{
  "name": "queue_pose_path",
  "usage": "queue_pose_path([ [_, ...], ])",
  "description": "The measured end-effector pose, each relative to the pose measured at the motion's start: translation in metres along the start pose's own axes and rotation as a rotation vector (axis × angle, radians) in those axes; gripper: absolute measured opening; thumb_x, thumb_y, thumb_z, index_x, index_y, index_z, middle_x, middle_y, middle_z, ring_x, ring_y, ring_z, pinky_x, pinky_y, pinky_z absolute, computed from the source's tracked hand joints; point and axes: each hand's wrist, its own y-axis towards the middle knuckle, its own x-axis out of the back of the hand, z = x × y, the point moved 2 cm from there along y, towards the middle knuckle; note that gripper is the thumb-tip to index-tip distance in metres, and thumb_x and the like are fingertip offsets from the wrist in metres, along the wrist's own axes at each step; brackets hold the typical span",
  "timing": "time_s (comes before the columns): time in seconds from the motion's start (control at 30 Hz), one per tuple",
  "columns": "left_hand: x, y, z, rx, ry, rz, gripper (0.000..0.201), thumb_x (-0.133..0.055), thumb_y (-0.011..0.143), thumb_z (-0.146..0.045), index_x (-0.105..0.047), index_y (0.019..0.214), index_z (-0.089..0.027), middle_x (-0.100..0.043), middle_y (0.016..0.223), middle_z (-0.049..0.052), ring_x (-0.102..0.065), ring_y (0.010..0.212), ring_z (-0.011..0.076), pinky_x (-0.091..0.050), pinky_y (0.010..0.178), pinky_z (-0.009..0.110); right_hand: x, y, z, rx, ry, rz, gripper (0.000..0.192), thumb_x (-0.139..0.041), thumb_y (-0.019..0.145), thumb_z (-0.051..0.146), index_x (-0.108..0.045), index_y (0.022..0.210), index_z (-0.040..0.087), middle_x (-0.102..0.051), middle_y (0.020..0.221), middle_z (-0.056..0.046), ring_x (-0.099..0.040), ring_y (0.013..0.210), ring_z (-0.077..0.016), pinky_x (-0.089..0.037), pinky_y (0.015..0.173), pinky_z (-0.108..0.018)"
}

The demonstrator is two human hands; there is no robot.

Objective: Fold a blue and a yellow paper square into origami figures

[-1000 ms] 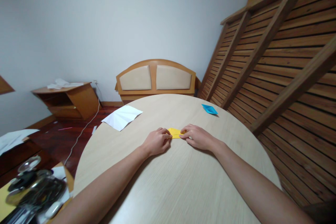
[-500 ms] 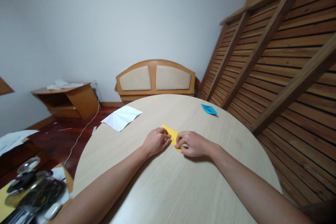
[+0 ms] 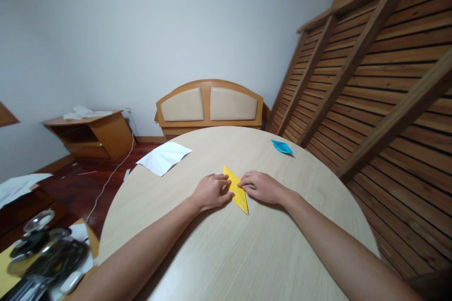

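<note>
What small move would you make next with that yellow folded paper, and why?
Probably press along its long centre crease: the yellow folded paper lies flat on the round wooden table as a pointed diamond, with left hand and right hand pinning either side.

A white sheet [image 3: 164, 157] and blue folded paper [image 3: 281, 146] lie on the table [image 3: 247, 254] (well apart).

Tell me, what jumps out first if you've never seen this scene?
A bright yellow folded paper, long and pointed, lies mid-table, pressed flat by the left hand and right hand on either side. Farther back on the round table lie a small blue folded paper, right, and a white sheet, left.
</note>
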Motion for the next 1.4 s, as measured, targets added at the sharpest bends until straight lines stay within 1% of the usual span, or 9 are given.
queue_pose_path([
  [0.17, 0.000, -0.001, 0.000, 0.016, 0.010, 0.014, 0.038, -0.066, 0.085, -0.049, -0.068, 0.113, -0.024, -0.063, 0.133, 0.010, -0.059, 0.123, 0.0273, -0.042, 0.109, 0.045, 0.000, -0.001, -0.005, -0.023, 0.001, -0.003, 0.024, -0.055, 0.091, 0.018, -0.075, 0.104, 0.021, -0.072, 0.105, -0.008, -0.065, 0.097, -0.0200, -0.049, 0.089, -0.032],
  [0.3, 0.002, -0.002, -0.002, 0.004, 0.014, 0.035, 0.046, -0.066, 0.084, -0.050, -0.065, 0.119, -0.021, -0.062, 0.134, 0.013, -0.056, 0.127, 0.0285, -0.044, 0.108, 0.042, -0.001, -0.001, -0.006, -0.025, -0.005, -0.002, 0.023, -0.055, 0.092, 0.019, -0.075, 0.104, 0.021, -0.071, 0.109, -0.008, -0.063, 0.102, -0.0206, -0.048, 0.093, -0.033],
  [0.43, 0.002, -0.003, -0.003, 0.040, 0.003, 0.031, 0.075, -0.067, 0.081, -0.052, -0.045, 0.143, -0.016, -0.059, 0.137, 0.016, -0.059, 0.124, 0.0321, -0.048, 0.103, 0.043, -0.002, -0.002, -0.008, -0.025, -0.012, -0.008, 0.022, -0.055, 0.092, 0.020, -0.074, 0.104, 0.022, -0.071, 0.113, -0.007, -0.062, 0.107, -0.0212, -0.047, 0.096, -0.036],
  [0.5, 0.001, -0.004, -0.004, 0.019, -0.008, 0.026, 0.080, -0.066, 0.082, -0.050, -0.037, 0.149, -0.016, -0.058, 0.139, 0.016, -0.058, 0.124, 0.0314, -0.048, 0.103, 0.043, -0.003, -0.002, -0.009, -0.017, -0.006, -0.008, 0.022, -0.055, 0.092, 0.020, -0.074, 0.104, 0.023, -0.071, 0.114, -0.007, -0.061, 0.109, -0.0212, -0.047, 0.098, -0.036],
  [0.67, 0.000, -0.006, -0.004, -0.056, 0.015, 0.028, 0.057, -0.060, 0.087, -0.049, -0.055, 0.137, -0.023, -0.046, 0.150, 0.014, -0.050, 0.133, 0.0332, -0.043, 0.108, 0.047, -0.003, -0.003, -0.008, -0.021, 0.014, -0.014, 0.020, -0.056, 0.092, 0.020, -0.072, 0.105, 0.023, -0.071, 0.116, -0.006, -0.060, 0.111, -0.0216, -0.046, 0.099, -0.037],
  [0.77, 0.000, -0.005, -0.005, -0.125, 0.020, 0.026, 0.055, -0.058, 0.090, -0.046, -0.053, 0.139, -0.023, -0.038, 0.155, 0.013, -0.041, 0.140, 0.0329, -0.038, 0.112, 0.048, -0.003, -0.004, -0.008, -0.036, 0.018, -0.015, 0.018, -0.057, 0.093, 0.021, -0.071, 0.103, 0.023, -0.071, 0.116, -0.005, -0.060, 0.111, -0.0219, -0.046, 0.098, -0.037],
  [0.97, -0.003, -0.004, -0.005, -0.153, 0.004, 0.068, 0.053, -0.052, 0.094, -0.045, -0.049, 0.141, -0.020, -0.049, 0.148, 0.012, -0.045, 0.137, 0.0294, -0.037, 0.114, 0.047, -0.005, -0.003, -0.010, -0.129, 0.040, -0.034, 0.021, -0.058, 0.092, 0.025, -0.068, 0.110, 0.022, -0.071, 0.109, -0.008, -0.063, 0.102, -0.0222, -0.048, 0.091, -0.035],
  [1.13, -0.004, -0.004, -0.004, -0.152, -0.004, 0.063, 0.054, -0.052, 0.094, -0.044, -0.049, 0.141, -0.018, -0.051, 0.146, 0.012, -0.045, 0.138, 0.0277, -0.037, 0.114, 0.043, -0.007, -0.002, -0.012, -0.154, 0.136, -0.061, 0.024, -0.058, 0.090, 0.021, -0.066, 0.113, 0.021, -0.070, 0.109, -0.007, -0.063, 0.100, -0.0214, -0.048, 0.090, -0.035],
  [1.4, -0.004, -0.004, -0.003, -0.147, -0.006, 0.070, 0.050, -0.053, 0.094, -0.044, -0.054, 0.138, -0.019, -0.050, 0.147, 0.013, -0.045, 0.137, 0.0292, -0.039, 0.112, 0.046, -0.009, -0.001, -0.014, -0.151, 0.200, -0.110, 0.033, -0.056, 0.086, 0.010, -0.067, 0.116, 0.021, -0.071, 0.110, -0.007, -0.064, 0.100, -0.0222, -0.049, 0.090, -0.036],
])
